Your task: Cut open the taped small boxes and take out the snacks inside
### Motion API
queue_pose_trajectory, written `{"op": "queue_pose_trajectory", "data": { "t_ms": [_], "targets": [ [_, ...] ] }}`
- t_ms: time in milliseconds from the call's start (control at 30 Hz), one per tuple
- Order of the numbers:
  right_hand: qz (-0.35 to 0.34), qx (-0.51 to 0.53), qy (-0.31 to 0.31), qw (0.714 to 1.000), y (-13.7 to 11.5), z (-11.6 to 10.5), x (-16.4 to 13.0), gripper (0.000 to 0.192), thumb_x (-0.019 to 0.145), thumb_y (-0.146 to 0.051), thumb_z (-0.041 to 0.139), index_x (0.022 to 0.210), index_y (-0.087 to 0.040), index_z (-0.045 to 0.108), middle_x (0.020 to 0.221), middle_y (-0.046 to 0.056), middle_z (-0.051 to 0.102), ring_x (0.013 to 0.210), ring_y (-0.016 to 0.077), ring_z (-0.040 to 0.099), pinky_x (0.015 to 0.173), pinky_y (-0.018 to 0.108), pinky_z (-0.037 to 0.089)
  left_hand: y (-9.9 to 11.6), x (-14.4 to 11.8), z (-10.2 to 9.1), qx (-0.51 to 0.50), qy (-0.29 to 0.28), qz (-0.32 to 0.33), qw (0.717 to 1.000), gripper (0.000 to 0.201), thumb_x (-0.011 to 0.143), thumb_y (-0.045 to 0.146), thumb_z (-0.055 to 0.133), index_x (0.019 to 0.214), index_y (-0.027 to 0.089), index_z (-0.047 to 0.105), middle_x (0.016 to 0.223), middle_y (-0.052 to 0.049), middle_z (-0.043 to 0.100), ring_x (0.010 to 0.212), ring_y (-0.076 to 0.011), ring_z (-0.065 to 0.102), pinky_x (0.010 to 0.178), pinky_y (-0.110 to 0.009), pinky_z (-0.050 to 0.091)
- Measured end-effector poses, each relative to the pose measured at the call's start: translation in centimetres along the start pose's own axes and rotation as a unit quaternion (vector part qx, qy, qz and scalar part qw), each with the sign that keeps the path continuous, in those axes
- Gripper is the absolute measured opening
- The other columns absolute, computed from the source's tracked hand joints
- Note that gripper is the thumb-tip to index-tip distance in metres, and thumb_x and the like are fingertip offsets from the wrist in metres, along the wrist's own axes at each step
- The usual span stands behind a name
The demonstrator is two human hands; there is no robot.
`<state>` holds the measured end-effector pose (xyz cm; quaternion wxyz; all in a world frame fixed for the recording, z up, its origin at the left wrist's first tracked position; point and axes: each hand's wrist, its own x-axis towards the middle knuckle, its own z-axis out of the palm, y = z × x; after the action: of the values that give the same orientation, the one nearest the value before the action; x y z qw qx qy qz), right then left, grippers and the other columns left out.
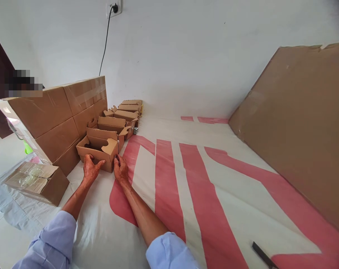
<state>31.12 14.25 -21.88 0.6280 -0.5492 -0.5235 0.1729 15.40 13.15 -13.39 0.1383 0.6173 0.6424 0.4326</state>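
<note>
A small open brown cardboard box sits on the white and red sheet, nearest in a row of several similar folded boxes that runs back toward the wall. My left hand presses against the box's front left side. My right hand rests at its front right corner, fingers touching the cardboard. Both arms reach forward in light blue sleeves.
Large taped cartons are stacked to the left of the row. A smaller carton with plastic-wrapped contents lies at the near left. A big flat cardboard sheet leans at the right. A dark tool lies at the bottom right. A black cable hangs from a wall socket.
</note>
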Motion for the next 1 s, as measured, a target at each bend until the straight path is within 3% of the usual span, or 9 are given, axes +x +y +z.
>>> {"op": "queue_pose_trajectory", "data": {
  "t_ms": [233,400,533,633,733,833,900,1000],
  "targets": [
    [0.011,-0.015,-0.012,1.000,0.9,0.1,-0.3,0.052,0.103,-0.049,0.039,0.125,-0.016,0.072,0.121,0.017,0.073,0.116,0.0289,0.065,0.105,0.044,0.050,0.5,0.0,0.4,0.055,-0.035,-0.012,0.998,0.048,0.081,0.042,0.084,0.106,0.022,0.048,0.112,-0.010,0.062,0.110,-0.0293,0.065,0.095,-0.041,0.051],
    [0.033,-0.027,-0.033,0.999,-0.2,-0.4,-1.0,0.051,0.100,-0.051,0.038,0.116,-0.016,0.072,0.116,0.018,0.074,0.114,0.0320,0.064,0.104,0.049,0.049,1.0,-3.3,-3.3,0.107,-0.109,-0.002,0.988,0.043,0.078,0.030,0.085,0.110,0.018,0.058,0.118,-0.018,0.069,0.112,-0.0349,0.069,0.094,-0.043,0.054],
    [0.049,-0.031,-0.066,0.996,-1.3,-2.2,-2.5,0.053,0.095,-0.057,0.043,0.112,-0.017,0.073,0.118,0.019,0.074,0.114,0.0334,0.066,0.103,0.048,0.050,1.9,-6.6,-9.3,0.131,-0.149,0.079,0.977,0.039,0.076,0.023,0.083,0.112,0.022,0.068,0.123,-0.012,0.071,0.118,-0.0300,0.068,0.104,-0.039,0.053],
    [0.072,-0.030,-0.079,0.994,-2.0,-4.6,-4.2,0.059,0.091,-0.063,0.045,0.114,-0.016,0.073,0.122,0.021,0.074,0.116,0.0342,0.067,0.103,0.048,0.051,1.9,-6.7,-15.8,0.155,-0.129,0.120,0.972,0.033,0.084,0.022,0.074,0.117,0.026,0.071,0.136,-0.007,0.068,0.130,-0.0247,0.062,0.117,-0.034,0.045],
    [0.090,-0.021,-0.095,0.991,-3.0,-7.6,-6.3,0.062,0.086,-0.067,0.050,0.113,-0.016,0.074,0.120,0.020,0.075,0.114,0.0341,0.069,0.100,0.047,0.055,0.6,-4.4,-23.3,0.204,-0.070,0.083,0.973,0.026,0.090,0.022,0.063,0.114,0.022,0.074,0.138,-0.012,0.066,0.137,-0.0295,0.056,0.122,-0.042,0.040],
    [0.101,-0.008,-0.104,0.989,-4.5,-11.0,-9.0,0.063,0.084,-0.069,0.053,0.114,-0.016,0.074,0.113,0.017,0.078,0.105,0.0321,0.072,0.094,0.046,0.059,-1.5,-1.6,-29.5,0.249,-0.030,0.007,0.968,0.029,0.087,0.031,0.066,0.111,0.016,0.076,0.125,-0.019,0.070,0.130,-0.0399,0.059,0.113,-0.054,0.045],
    [0.106,-0.001,-0.106,0.989,-5.6,-13.5,-11.1,0.062,0.085,-0.067,0.056,0.117,-0.017,0.073,0.114,0.015,0.079,0.104,0.0305,0.073,0.092,0.044,0.060,-2.9,-0.3,-32.0,0.264,-0.038,-0.031,0.963,0.030,0.083,0.036,0.072,0.103,0.014,0.077,0.108,-0.018,0.075,0.117,-0.0401,0.066,0.102,-0.050,0.051],
    [0.119,0.008,-0.097,0.988,-7.3,-17.7,-14.1,0.060,0.085,-0.064,0.062,0.122,-0.018,0.073,0.122,0.015,0.078,0.108,0.0303,0.073,0.093,0.044,0.060,-4.0,-0.4,-32.6,0.268,-0.063,-0.036,0.961,0.031,0.080,0.042,0.076,0.095,0.015,0.079,0.101,-0.014,0.077,0.107,-0.0352,0.070,0.095,-0.040,0.053]
  ]
}}
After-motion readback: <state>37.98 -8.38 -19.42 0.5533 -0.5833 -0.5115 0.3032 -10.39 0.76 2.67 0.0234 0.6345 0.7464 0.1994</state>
